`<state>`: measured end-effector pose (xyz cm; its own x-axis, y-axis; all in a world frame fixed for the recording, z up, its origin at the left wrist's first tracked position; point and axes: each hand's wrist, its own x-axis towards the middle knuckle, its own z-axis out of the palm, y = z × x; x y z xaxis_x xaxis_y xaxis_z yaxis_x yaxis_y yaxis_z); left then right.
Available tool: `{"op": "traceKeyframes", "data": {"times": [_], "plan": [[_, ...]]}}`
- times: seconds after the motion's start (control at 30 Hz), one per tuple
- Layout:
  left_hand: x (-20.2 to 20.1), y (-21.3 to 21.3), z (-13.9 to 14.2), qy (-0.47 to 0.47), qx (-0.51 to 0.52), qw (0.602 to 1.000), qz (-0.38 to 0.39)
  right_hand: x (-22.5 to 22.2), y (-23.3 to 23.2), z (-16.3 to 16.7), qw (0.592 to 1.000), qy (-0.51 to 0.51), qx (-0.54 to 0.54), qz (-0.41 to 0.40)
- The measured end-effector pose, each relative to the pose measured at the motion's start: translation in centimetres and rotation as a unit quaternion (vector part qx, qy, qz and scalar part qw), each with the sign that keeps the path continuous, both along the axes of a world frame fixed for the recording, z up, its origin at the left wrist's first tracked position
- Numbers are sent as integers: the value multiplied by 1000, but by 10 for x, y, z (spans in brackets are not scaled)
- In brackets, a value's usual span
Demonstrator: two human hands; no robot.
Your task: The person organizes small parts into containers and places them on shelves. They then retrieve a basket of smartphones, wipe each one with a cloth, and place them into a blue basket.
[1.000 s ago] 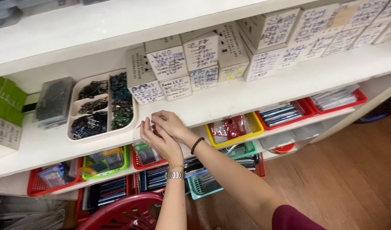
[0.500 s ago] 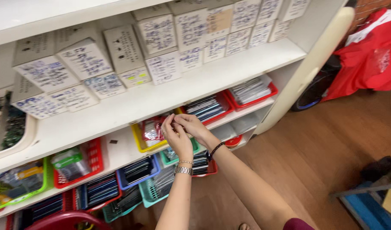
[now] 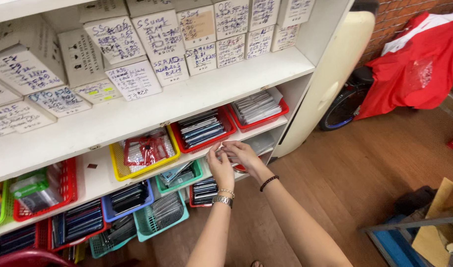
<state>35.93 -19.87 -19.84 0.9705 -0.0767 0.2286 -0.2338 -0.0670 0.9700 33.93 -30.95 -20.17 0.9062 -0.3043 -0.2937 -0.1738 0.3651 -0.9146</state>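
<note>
A: Since half a second ago we've swung right; our hands now sit in front of the red basket [image 3: 203, 129] instead of the yellow basket [image 3: 143, 151].
B: Grip?
A: Left hand [image 3: 220, 165] and right hand [image 3: 242, 154] meet at the fingertips, pinched together on a small clear packet [image 3: 221, 147], held at the middle shelf's [image 3: 152, 110] front edge.
B: Progress?
A: We judge it mid-way. Packet in hand, not yet in any basket. Contents too small to tell.
</note>
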Motion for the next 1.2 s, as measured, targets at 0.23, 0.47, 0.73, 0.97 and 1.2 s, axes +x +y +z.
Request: {"op": "traceKeyframes", "data": {"times": [0.23, 0.47, 0.73, 0.97, 1.2], "plan": [[33, 50, -37, 7, 27, 999, 33, 38, 41, -32, 999, 2, 12, 38], [78, 150, -100, 31, 67, 989, 127, 88, 121, -96, 993, 48, 16, 102], [84, 253, -162, 143, 24, 958, 247, 128, 232, -169, 970, 127, 26, 205], [85, 291, -207, 211, 24, 941, 263, 130, 287, -224, 966, 122, 21, 228], [126, 347, -296, 257, -30, 935, 244, 166, 322, -333, 970, 177, 66, 151]]}}
